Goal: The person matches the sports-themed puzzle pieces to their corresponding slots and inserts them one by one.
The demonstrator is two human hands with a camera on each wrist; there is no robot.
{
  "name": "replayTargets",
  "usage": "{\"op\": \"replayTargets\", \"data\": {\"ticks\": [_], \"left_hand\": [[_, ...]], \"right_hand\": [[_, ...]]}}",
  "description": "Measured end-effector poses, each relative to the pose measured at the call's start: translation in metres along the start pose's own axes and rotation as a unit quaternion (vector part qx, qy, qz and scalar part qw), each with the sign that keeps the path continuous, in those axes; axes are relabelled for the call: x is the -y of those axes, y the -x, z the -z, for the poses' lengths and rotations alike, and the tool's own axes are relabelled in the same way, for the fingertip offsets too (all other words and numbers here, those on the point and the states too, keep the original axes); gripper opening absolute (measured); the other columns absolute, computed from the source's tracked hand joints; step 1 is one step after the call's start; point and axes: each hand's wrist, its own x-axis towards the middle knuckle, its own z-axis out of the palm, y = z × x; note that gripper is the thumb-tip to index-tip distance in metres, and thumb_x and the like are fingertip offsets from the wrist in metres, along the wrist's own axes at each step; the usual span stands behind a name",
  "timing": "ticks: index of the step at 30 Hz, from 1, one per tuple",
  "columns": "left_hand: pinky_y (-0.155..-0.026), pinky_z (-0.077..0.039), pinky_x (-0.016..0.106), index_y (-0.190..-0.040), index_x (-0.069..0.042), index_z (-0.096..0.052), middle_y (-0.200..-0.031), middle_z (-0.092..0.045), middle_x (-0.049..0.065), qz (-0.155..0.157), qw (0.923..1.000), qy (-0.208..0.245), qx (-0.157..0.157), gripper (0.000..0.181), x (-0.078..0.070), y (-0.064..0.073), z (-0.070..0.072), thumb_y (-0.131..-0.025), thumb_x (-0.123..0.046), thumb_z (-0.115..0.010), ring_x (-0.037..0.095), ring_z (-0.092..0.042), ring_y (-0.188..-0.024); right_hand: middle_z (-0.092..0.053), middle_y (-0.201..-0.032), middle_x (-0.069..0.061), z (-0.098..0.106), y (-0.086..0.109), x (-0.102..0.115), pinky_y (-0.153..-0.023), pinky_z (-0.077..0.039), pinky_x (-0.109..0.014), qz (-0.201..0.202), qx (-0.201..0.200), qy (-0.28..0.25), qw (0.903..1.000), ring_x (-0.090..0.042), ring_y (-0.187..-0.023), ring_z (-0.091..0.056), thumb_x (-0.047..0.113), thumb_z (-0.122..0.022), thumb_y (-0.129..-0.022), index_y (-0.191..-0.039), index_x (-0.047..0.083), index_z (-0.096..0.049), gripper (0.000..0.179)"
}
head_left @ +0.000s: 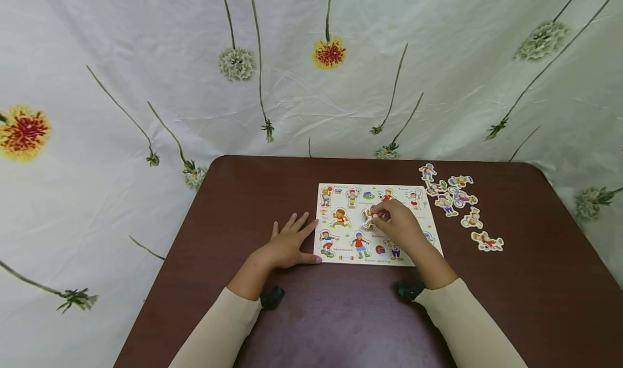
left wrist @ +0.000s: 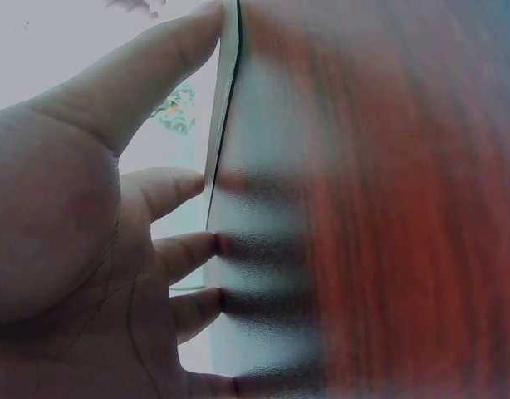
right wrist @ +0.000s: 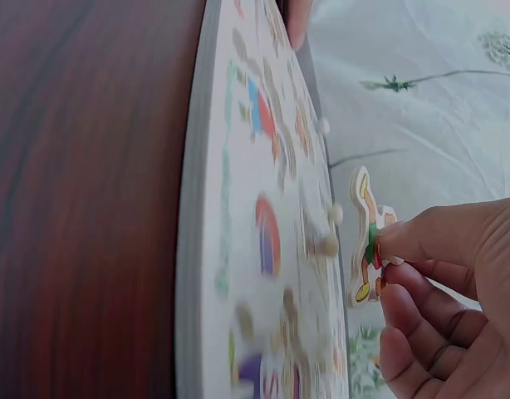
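Observation:
A white puzzle board (head_left: 331, 261) printed with sporting children lies flat on the dark wooden table. Over its middle, my right hand (head_left: 396, 222) pinches a puzzle piece (right wrist: 370, 237) shaped like a small figure, between thumb and fingers. In the right wrist view this piece is tilted up, just off the board's face, with a green patch and yellow shoes. My left hand (head_left: 290, 247) rests beside the board's left edge with fingers spread. Its thumb (left wrist: 168, 62) touches the board's near left corner, and its other fingertips reach the table and the board's side.
Several loose figure pieces (head_left: 472, 218) are scattered right of the board, some overlapping at the far side. Small pegs (right wrist: 328, 245) stick up from the board. A white flowered cloth (head_left: 292, 103) hangs behind the table (head_left: 525, 303). Dark wrist-worn devices (head_left: 272, 297) sit under both wrists.

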Motion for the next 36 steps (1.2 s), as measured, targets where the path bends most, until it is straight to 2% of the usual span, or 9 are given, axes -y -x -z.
{"op": "replayTargets", "data": {"ticks": [9,19,28,36], "left_hand": [[-0.121,0.004,0.071,-0.163,-0.026,-0.023,-0.172,-0.008,0.007,-0.003,1.0,-0.002,-0.007,0.096,0.0,0.001,0.001,-0.087,-0.055,-0.074,0.035,0.002,-0.16],[-0.12,0.003,0.072,-0.163,-0.026,-0.023,-0.172,-0.008,0.007,-0.006,1.0,0.001,-0.008,0.095,0.001,0.0,0.0,-0.087,-0.055,-0.074,0.036,0.001,-0.159],[-0.12,0.002,0.072,-0.163,-0.027,-0.023,-0.172,-0.009,0.007,-0.006,0.9999,-0.006,-0.009,0.096,0.001,0.0,0.001,-0.087,-0.055,-0.074,0.036,0.0,-0.159],[-0.12,0.002,0.072,-0.163,-0.028,-0.022,-0.172,-0.008,0.007,-0.007,0.9999,-0.01,-0.01,0.096,0.003,-0.001,-0.001,-0.087,-0.057,-0.073,0.035,0.0,-0.159]], "right_hand": [[-0.064,-0.096,-0.007,-0.015,-0.009,0.015,-0.075,-0.047,-0.031,0.011,0.019,-0.02,0.9996,-0.019,-0.086,-0.058,0.015,-0.069,-0.096,-0.102,0.01,-0.071,0.008],[-0.067,-0.094,-0.006,-0.024,-0.014,0.031,-0.078,-0.049,-0.032,0.037,0.015,-0.032,0.9987,-0.018,-0.086,-0.061,0.014,-0.071,-0.094,-0.099,0.009,-0.071,0.007],[-0.066,-0.096,-0.006,-0.034,-0.021,0.041,-0.077,-0.05,-0.033,0.034,0.033,-0.03,0.9984,-0.018,-0.087,-0.061,0.017,-0.07,-0.096,-0.102,0.01,-0.07,0.009],[-0.066,-0.096,-0.006,-0.042,-0.027,0.041,-0.077,-0.051,-0.033,0.027,0.049,-0.018,0.9983,-0.017,-0.085,-0.06,0.017,-0.069,-0.097,-0.103,0.01,-0.07,0.009]]}}
